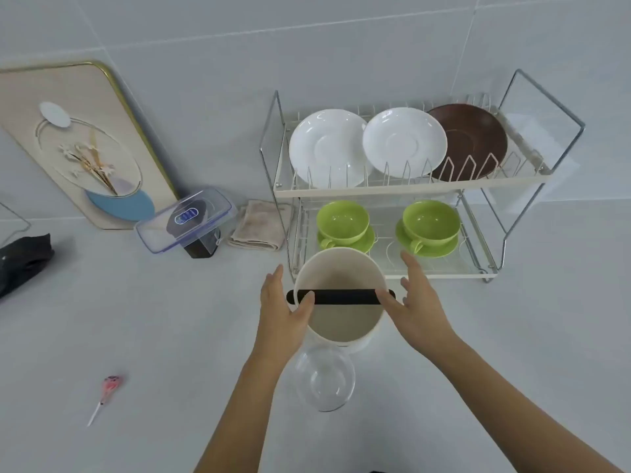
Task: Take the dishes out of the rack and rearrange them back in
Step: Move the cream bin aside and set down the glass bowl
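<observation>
Holding a cream pot between my two hands, I am keeping it just in front of the rack. My left hand is on the left side of the pot, with the thumb hooked over the rim beside the black bar that runs across the top. My right hand is on the right side, with the thumb lying on the end of the bar and the fingers spread out straight toward the rack. I cannot tell if the pot is resting on the counter or is up in the air.

A clear glass bowl is sitting on the counter just below the pot, near my arms.

On the top shelf of the rack, two white plates and a brown plate are standing on edge in a row. On the bottom shelf, two green cups are sitting on green saucers, one left and one right.

Left of the rack, a folded cloth is lying by the wall. Next to it is a clear box with a blue-edged lid. A picture board is leaning on the wall. A lollipop is lying far to the left on the counter, and something black is at the left edge.
</observation>
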